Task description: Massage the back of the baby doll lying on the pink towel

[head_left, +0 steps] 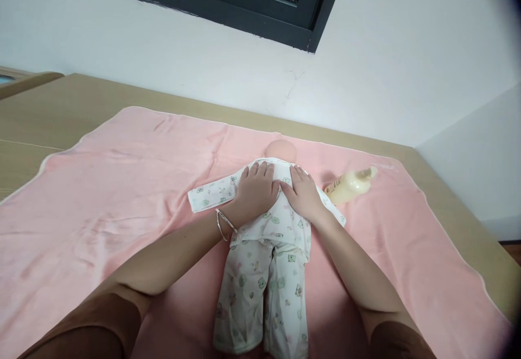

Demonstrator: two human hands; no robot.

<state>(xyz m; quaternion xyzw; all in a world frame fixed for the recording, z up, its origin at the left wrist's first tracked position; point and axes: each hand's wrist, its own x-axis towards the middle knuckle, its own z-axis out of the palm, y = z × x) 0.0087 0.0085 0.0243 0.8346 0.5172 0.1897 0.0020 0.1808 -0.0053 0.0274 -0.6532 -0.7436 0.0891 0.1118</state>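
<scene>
A baby doll [280, 151] lies stretched out on a pink blanket, its smooth bald head towards the wall and no face showing. It wears a white printed top [277, 223] and matching white printed trousers [244, 294]. My left hand [257, 188] rests flat on the left side of the upper torso, fingers pointing to the head. On the right side, my right hand [302, 193] lies flat too, its thumb close to the left thumb. Both hands are open and grip nothing. The doll's sleeves spread out to either side, the right one partly behind my forearm.
The pink blanket [122, 185] covers much of a wooden surface [93, 96]. A cream-coloured bottle [350, 183] is on the blanket, right of the doll. Behind stands a white wall [163, 61] with a dark-framed window [260, 17]. A wooden edge [36, 79] rises at far left.
</scene>
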